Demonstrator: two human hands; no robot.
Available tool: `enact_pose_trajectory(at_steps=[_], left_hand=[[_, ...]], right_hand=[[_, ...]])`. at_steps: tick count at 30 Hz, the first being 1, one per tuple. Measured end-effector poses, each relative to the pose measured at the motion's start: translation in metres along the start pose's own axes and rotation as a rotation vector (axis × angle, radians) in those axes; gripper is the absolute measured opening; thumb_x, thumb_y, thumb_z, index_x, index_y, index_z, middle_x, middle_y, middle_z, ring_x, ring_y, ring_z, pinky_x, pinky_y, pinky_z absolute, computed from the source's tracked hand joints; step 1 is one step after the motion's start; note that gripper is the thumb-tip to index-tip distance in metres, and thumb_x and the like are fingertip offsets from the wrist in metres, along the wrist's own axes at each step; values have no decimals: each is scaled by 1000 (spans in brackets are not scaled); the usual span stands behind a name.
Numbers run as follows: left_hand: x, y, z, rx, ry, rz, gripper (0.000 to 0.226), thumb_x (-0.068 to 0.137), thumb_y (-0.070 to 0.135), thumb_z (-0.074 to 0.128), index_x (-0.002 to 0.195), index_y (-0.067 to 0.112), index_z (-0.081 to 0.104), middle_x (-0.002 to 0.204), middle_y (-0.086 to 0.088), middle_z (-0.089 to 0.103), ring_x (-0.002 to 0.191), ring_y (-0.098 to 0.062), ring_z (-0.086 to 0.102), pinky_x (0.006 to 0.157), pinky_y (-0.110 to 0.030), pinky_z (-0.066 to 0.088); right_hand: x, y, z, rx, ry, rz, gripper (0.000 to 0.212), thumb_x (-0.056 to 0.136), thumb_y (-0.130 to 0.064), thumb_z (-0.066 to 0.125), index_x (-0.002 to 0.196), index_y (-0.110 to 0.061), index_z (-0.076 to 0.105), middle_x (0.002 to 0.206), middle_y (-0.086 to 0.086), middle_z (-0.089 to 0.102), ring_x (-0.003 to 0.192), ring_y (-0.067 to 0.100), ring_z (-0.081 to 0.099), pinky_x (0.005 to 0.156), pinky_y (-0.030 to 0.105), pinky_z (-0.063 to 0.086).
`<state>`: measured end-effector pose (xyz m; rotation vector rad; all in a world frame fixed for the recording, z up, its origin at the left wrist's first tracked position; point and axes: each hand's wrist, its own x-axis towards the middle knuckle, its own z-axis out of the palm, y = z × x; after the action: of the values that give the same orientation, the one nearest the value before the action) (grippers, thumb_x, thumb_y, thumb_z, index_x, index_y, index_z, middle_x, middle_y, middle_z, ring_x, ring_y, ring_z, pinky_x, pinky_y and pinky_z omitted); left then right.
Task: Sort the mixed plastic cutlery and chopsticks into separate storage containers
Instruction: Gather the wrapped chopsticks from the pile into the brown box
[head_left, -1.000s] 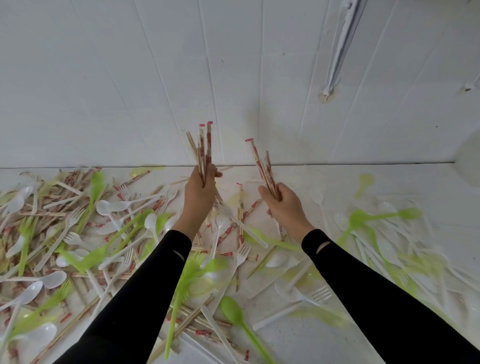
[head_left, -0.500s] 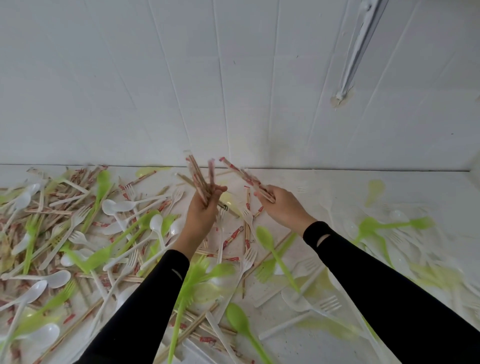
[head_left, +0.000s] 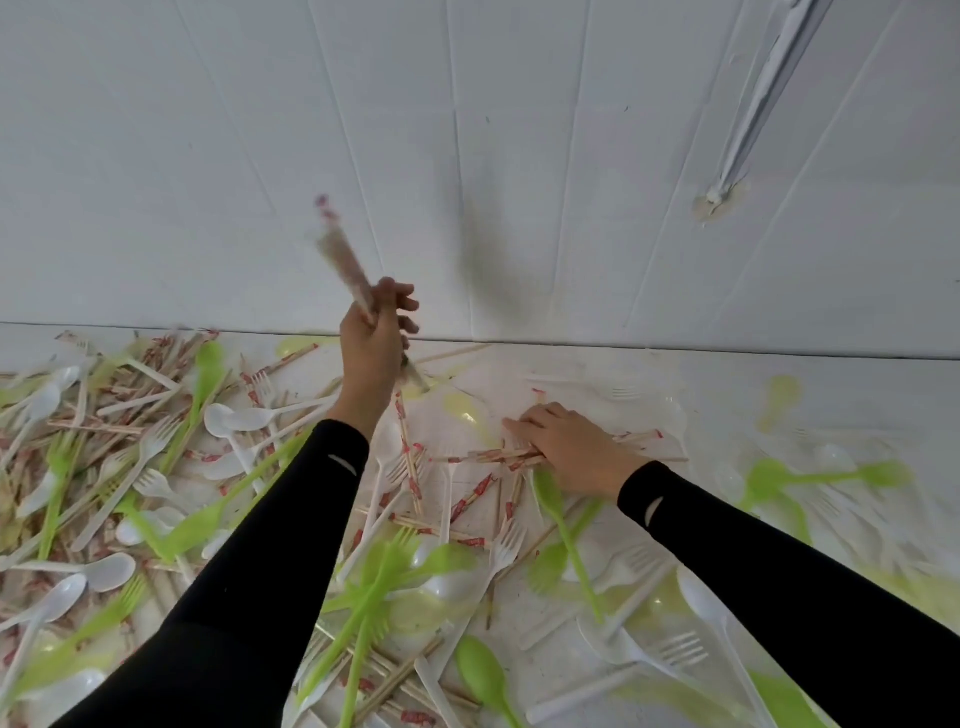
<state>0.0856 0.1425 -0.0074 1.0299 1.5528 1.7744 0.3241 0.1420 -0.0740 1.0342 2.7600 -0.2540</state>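
Observation:
My left hand (head_left: 375, 332) is raised above the pile and grips a bundle of wooden chopsticks (head_left: 345, 265) with red-printed ends, blurred and pointing up and left. Lower and to the right, my right hand (head_left: 569, 447) lies palm down on the white surface, its fingers closed over several chopsticks (head_left: 498, 456) lying flat. A mixed pile of white spoons (head_left: 228, 418), white forks (head_left: 506, 540), green spoons (head_left: 550, 499) and loose chopsticks (head_left: 410, 457) covers the surface around both arms. No storage container is in view.
A white panelled wall (head_left: 519, 156) rises right behind the pile. A white pipe (head_left: 753, 104) runs down it at the upper right. Green and white cutlery (head_left: 810, 478) spreads to the right edge, and a denser heap (head_left: 104, 441) lies on the left.
My right hand dropped from beside the left down to the surface and now covers chopsticks lying flat. My left hand rose, and its bundle now looks thicker.

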Motion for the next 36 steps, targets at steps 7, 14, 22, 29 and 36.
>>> enact_pose_trajectory(at_steps=[7, 14, 22, 29, 36], left_hand=[[31, -49, -14, 1187, -432, 35, 22, 93, 11, 46, 95, 15, 68, 84, -5, 64, 84, -30, 63, 65, -34, 45], [29, -67, -7, 1442, -483, 80, 21, 91, 2, 46, 96, 12, 65, 95, -6, 51, 98, -30, 57, 68, -35, 38], [22, -38, -10, 1170, -340, 349, 16, 93, 0, 46, 105, -4, 56, 100, -24, 58, 92, -42, 56, 75, -46, 43], [-30, 16, -2, 782, -263, 301, 22, 98, 25, 56, 97, 5, 47, 73, -11, 57, 59, -29, 51, 55, -33, 39], [-101, -11, -14, 914, -665, -127, 26, 93, 43, 63, 91, 17, 64, 78, 1, 71, 62, -11, 61, 59, -27, 51]], right_hand=[[-15, 22, 18, -132, 319, -75, 35, 65, -15, 84, 98, -18, 71, 96, 2, 62, 86, 25, 61, 76, 33, 52], [-30, 20, 19, -5, 338, -108, 28, 82, -28, 38, 84, -16, 63, 83, 0, 64, 72, 25, 62, 68, 33, 49], [-45, 28, 0, 34, 142, 13, 48, 99, -19, 53, 145, -20, 45, 127, 7, 56, 112, 29, 55, 94, 39, 40], [-63, 23, -18, 211, 63, 223, 26, 99, -28, 51, 115, -15, 66, 105, 2, 63, 99, 24, 61, 77, 34, 46], [-72, -3, 11, 129, 110, 217, 24, 98, -15, 49, 118, -19, 62, 118, -3, 52, 104, 19, 54, 70, 31, 44]])
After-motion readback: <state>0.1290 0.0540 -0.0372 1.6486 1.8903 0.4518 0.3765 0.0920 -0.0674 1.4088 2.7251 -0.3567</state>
